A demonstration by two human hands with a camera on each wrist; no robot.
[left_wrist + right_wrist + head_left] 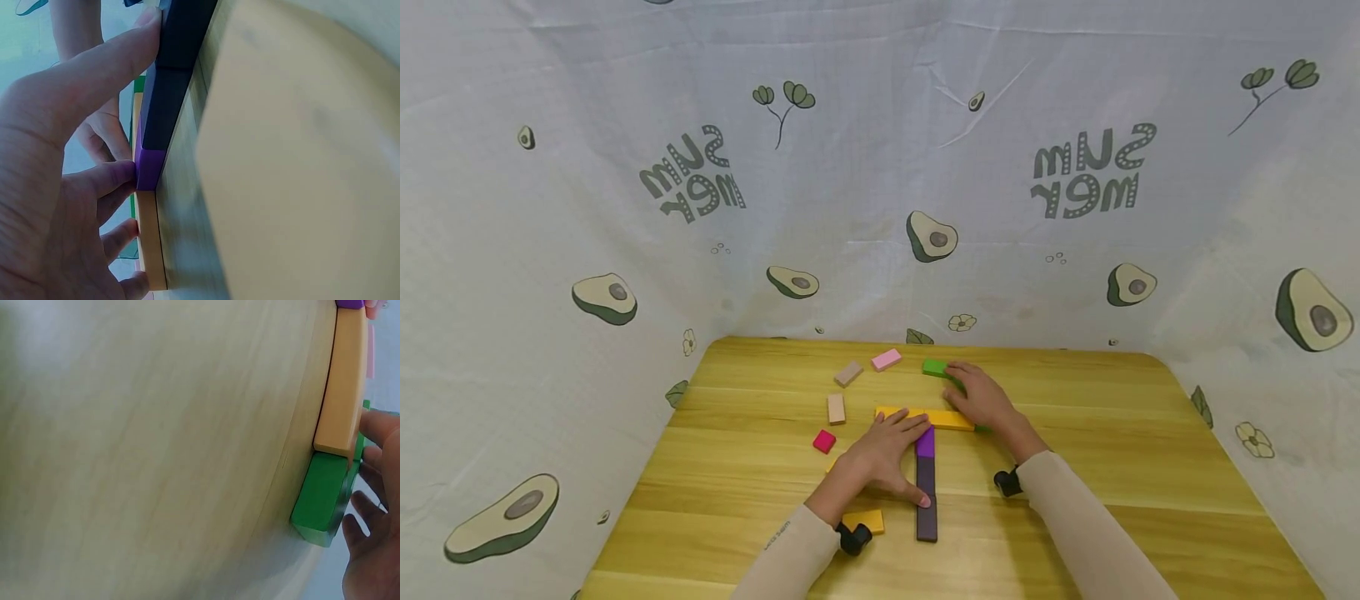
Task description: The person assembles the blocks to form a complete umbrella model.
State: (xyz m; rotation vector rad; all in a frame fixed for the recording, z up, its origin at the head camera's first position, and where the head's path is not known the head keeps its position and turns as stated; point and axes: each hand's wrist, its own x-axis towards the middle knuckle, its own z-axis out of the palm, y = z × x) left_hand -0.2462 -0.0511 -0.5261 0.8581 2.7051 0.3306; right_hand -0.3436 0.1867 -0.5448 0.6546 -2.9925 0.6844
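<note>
Spread over a T-shaped layout of blocks is my left hand. Its fingertips rest where the purple block meets the orange row, and its thumb touches the dark blocks. In the left wrist view its fingers look fairly straight along the orange block. My right hand reaches past the orange row, fingertips over the right part of a green block at the back. Another green block stands against the orange row's right end, mostly hidden by that hand in the head view.
Left of the layout lie a pink block, two tan blocks, a red block and a yellow block. Part of another yellow piece shows beside the left hand. A printed cloth hangs behind the wooden table.
</note>
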